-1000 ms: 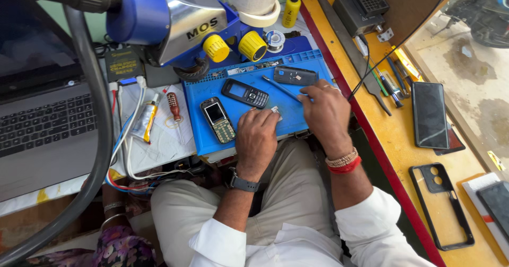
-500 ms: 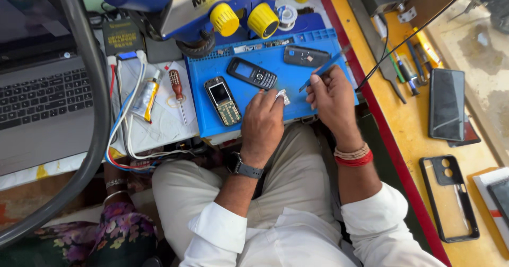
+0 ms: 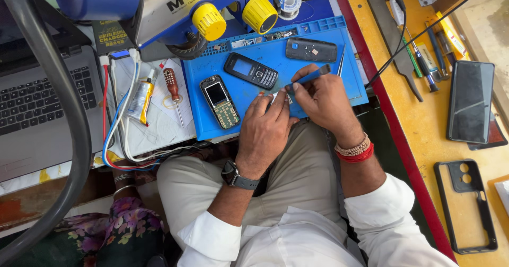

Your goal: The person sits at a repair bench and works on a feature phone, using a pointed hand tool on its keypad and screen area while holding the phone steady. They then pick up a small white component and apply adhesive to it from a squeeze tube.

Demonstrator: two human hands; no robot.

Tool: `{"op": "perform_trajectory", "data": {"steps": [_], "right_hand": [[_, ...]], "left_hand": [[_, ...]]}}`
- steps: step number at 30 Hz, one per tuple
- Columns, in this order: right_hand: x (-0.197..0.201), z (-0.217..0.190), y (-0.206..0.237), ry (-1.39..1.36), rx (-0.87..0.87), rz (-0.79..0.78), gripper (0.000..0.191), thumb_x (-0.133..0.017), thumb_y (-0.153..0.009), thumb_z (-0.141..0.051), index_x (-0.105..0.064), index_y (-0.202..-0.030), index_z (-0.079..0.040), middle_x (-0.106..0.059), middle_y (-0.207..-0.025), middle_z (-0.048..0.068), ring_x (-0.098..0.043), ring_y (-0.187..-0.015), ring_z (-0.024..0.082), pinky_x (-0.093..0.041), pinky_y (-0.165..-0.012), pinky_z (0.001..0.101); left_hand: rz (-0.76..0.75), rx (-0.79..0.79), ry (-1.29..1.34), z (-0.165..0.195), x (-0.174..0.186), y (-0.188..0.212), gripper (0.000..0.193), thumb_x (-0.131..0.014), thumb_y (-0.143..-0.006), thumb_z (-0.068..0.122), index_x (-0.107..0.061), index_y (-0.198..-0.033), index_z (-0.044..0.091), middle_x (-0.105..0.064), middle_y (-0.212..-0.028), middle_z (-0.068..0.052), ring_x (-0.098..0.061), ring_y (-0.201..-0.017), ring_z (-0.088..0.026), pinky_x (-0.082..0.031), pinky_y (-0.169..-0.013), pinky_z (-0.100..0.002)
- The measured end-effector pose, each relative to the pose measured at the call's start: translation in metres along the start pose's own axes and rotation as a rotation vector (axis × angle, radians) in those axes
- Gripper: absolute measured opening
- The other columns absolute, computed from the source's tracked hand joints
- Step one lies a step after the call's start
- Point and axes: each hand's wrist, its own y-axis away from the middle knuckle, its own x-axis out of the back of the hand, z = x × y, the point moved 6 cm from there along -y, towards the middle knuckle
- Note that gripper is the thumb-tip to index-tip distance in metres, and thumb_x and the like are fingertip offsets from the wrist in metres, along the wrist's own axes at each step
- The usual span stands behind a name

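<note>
A cluttered repair bench is seen from above, with a yellow tabletop (image 3: 424, 118) at the right edge and a grey laptop (image 3: 37, 102) at the left. A blue and silver microscope head (image 3: 159, 2) with yellow knobs hangs over the far side. A blue work mat (image 3: 318, 39) is spread in the middle. On it are laid a black keypad phone (image 3: 250, 71), an opened phone with bare keypad board (image 3: 219, 101) and a dark back cover (image 3: 311, 49). At the mat's near edge, the left hand (image 3: 265, 132) is closed down with its fingertips pinching a small pale part (image 3: 275, 94), mostly hidden. The right hand (image 3: 323, 100) is curled around a slim blue tool (image 3: 310, 77), gripped between thumb and forefinger, its tip met at the part. A red-handled screwdriver (image 3: 170, 84) and a glue tube (image 3: 140, 98) are laid left of the mat.
</note>
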Motion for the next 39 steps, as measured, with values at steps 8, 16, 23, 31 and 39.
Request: {"op": "perform_trajectory", "data": {"steps": [8, 16, 23, 31, 39], "right_hand": [[-0.004, -0.006, -0.005, 0.000, 0.050, 0.011, 0.010, -0.069, -0.094, -0.005, -0.066, -0.101, 0.002, -0.068, -0.068, 0.014, -0.070, -0.059, 0.022, -0.052, -0.054, 0.0314], [-0.003, -0.017, -0.008, 0.172, 0.113, 0.098, 0.009, -0.070, -0.095, -0.004, -0.067, -0.101, 0.002, -0.068, -0.070, 0.012, -0.070, -0.061, 0.021, -0.052, -0.055, 0.0321], [-0.006, -0.017, -0.006, 0.127, 0.151, 0.090, 0.010, -0.069, -0.095, -0.005, -0.066, -0.102, 0.002, -0.068, -0.073, 0.011, -0.072, -0.064, 0.021, -0.053, -0.056, 0.0312], [-0.001, -0.007, -0.005, 0.081, 0.065, 0.013, 0.007, -0.067, -0.093, -0.005, -0.066, -0.094, 0.002, -0.066, -0.067, 0.010, -0.068, -0.056, 0.018, -0.048, -0.051, 0.0308], [-0.001, -0.008, -0.005, 0.095, 0.097, 0.021, 0.007, -0.067, -0.092, -0.005, -0.065, -0.093, 0.002, -0.064, -0.063, 0.011, -0.066, -0.053, 0.020, -0.048, -0.051, 0.0320]], "left_hand": [[-0.030, -0.005, 0.004, -0.005, -0.003, 0.001, 0.052, -0.077, -0.088, 0.035, -0.068, -0.121, -0.004, -0.063, -0.137, -0.015, -0.057, -0.121, -0.032, -0.046, -0.112, -0.050], [-0.024, -0.001, 0.006, -0.005, -0.001, 0.001, 0.061, -0.079, -0.082, 0.041, -0.068, -0.121, -0.004, -0.062, -0.136, -0.016, -0.057, -0.120, -0.031, -0.043, -0.113, -0.052], [-0.033, 0.000, 0.002, -0.006, -0.002, 0.002, 0.063, -0.079, -0.081, 0.044, -0.068, -0.120, -0.004, -0.062, -0.136, -0.015, -0.056, -0.120, -0.029, -0.042, -0.115, -0.054], [-0.062, 0.007, -0.026, -0.005, -0.001, 0.002, 0.066, -0.079, -0.080, 0.045, -0.067, -0.123, -0.003, -0.062, -0.136, -0.014, -0.056, -0.119, -0.028, -0.040, -0.115, -0.054], [-0.076, 0.011, -0.026, -0.005, -0.003, 0.000, 0.064, -0.079, -0.080, 0.045, -0.068, -0.122, -0.002, -0.062, -0.138, -0.014, -0.057, -0.120, -0.029, -0.041, -0.116, -0.053]]}}
